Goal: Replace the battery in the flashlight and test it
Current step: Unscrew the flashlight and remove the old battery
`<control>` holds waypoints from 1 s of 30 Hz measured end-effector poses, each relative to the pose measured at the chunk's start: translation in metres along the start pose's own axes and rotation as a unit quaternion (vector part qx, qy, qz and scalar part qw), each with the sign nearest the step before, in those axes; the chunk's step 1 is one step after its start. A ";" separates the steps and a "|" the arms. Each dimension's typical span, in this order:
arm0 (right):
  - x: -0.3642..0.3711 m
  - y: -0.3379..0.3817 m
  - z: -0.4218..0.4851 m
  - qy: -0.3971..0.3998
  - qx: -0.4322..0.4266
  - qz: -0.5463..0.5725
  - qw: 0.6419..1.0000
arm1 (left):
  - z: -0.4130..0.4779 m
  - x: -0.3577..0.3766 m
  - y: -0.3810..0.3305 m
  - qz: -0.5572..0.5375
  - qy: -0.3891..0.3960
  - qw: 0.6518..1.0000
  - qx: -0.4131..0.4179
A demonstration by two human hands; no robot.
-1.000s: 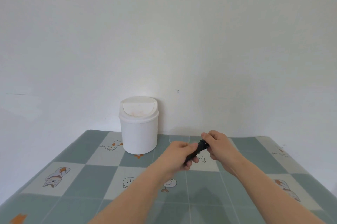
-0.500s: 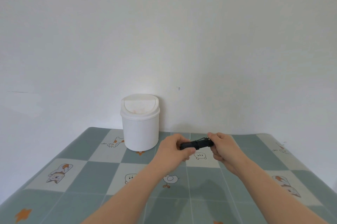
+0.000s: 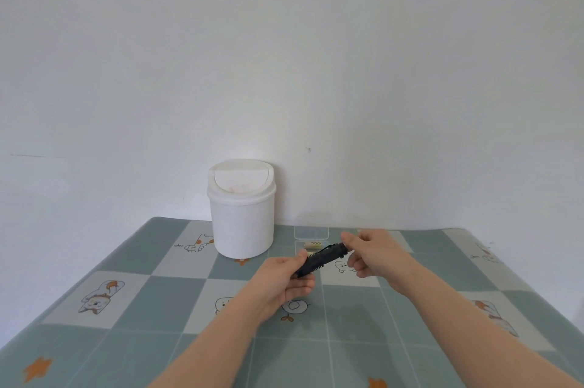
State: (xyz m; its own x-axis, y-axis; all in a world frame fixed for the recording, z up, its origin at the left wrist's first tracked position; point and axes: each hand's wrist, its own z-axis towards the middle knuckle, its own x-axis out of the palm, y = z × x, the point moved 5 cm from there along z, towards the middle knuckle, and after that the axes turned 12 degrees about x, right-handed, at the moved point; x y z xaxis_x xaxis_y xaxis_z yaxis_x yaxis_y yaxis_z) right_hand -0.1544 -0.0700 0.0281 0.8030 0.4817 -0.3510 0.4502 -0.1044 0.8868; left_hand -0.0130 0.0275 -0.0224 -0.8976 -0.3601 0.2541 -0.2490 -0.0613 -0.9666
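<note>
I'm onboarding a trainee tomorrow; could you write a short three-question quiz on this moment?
1. True or false: the flashlight lies on the table.
2. The right hand pinches the flashlight's: A) far end B) middle C) near end.
3. Name the white thing standing by the wall.
Key: 1 false, the left hand and right hand hold it off the table; 2 A; 3 lidded bin.
</note>
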 end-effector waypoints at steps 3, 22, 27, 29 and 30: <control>0.002 -0.001 0.002 -0.003 0.006 -0.009 1.000 | 0.000 -0.002 0.002 -0.007 0.008 1.000 0.003; 0.003 -0.001 0.002 0.041 0.024 -0.079 0.996 | 0.003 -0.012 0.009 -0.031 0.040 0.998 -0.038; 0.004 -0.001 0.002 0.047 0.035 -0.095 0.994 | 0.004 -0.011 0.009 -0.025 0.041 0.998 -0.041; 0.005 -0.001 0.004 0.054 0.032 -0.098 0.993 | 0.005 -0.012 0.009 -0.023 0.039 0.998 -0.043; 0.005 -0.002 0.005 0.058 0.029 -0.101 0.993 | 0.005 -0.011 0.009 -0.022 0.040 0.998 -0.044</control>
State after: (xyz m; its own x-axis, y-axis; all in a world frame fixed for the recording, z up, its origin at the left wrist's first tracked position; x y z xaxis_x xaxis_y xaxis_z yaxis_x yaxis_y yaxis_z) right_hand -0.1495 -0.0715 0.0238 0.6454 0.5950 -0.4790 0.6216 -0.0446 0.7821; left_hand -0.0031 0.0261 -0.0344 -0.9101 -0.2834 0.3024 -0.3176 0.0085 -0.9482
